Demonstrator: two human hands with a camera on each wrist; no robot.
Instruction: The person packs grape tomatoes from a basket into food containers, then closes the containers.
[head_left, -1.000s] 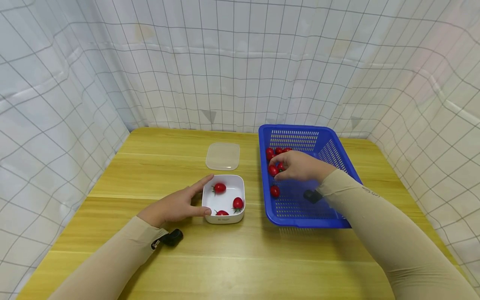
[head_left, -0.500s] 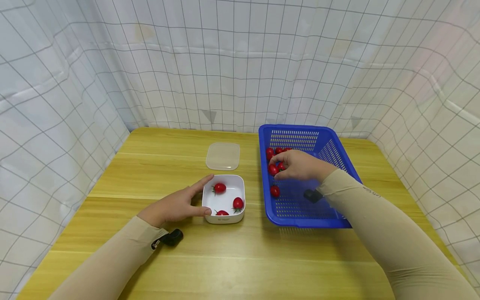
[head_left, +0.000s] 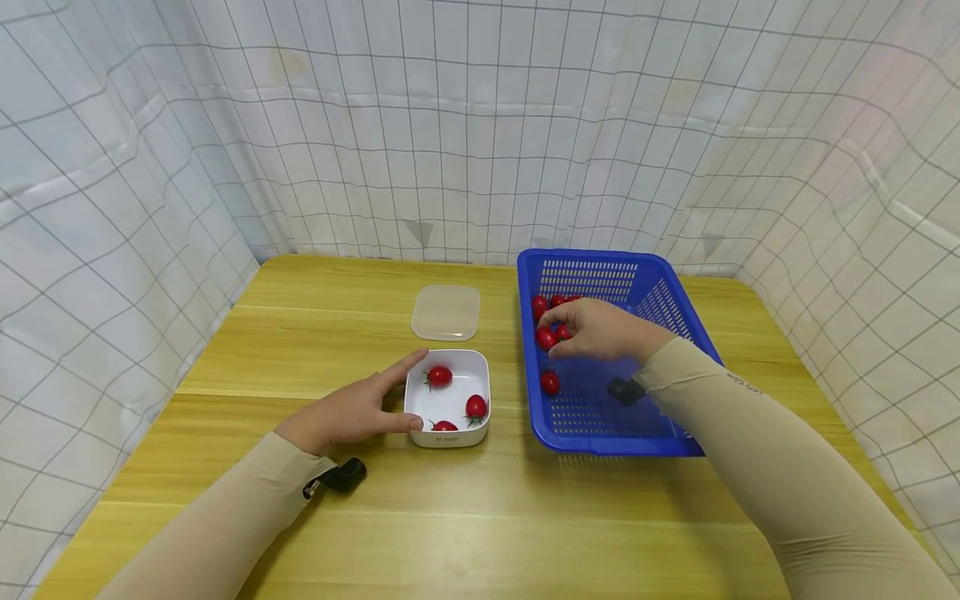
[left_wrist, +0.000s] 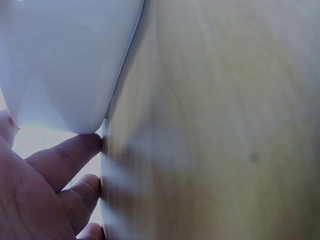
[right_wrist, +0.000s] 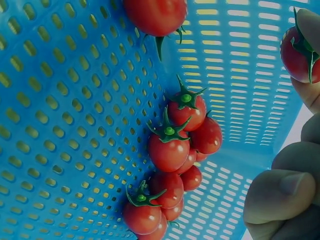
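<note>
In the head view a white square food container (head_left: 427, 403) sits mid-table with three cherry tomatoes inside, one near the back (head_left: 439, 377). My left hand (head_left: 352, 410) holds its left side, thumb at the front corner and index finger at the back corner. The left wrist view shows fingers (left_wrist: 65, 162) touching the container wall (left_wrist: 60, 60). On the right, my right hand (head_left: 600, 332) is inside the blue basket (head_left: 542, 435) and pinches a cherry tomato (right_wrist: 295, 56) between thumb and finger. Several other cherry tomatoes (right_wrist: 169, 150) lie along the basket's side, stems green.
A translucent square lid (head_left: 446, 312) lies flat behind the container. White grid-patterned curtain (head_left: 480, 125) encloses the wooden table (head_left: 435, 533) at the back and sides. One single tomato (head_left: 550, 382) lies nearer the basket's front.
My right hand and the pinched cherry tomato have shifted very slightly toward the back of the basket. The left hand and the container have stayed put.
</note>
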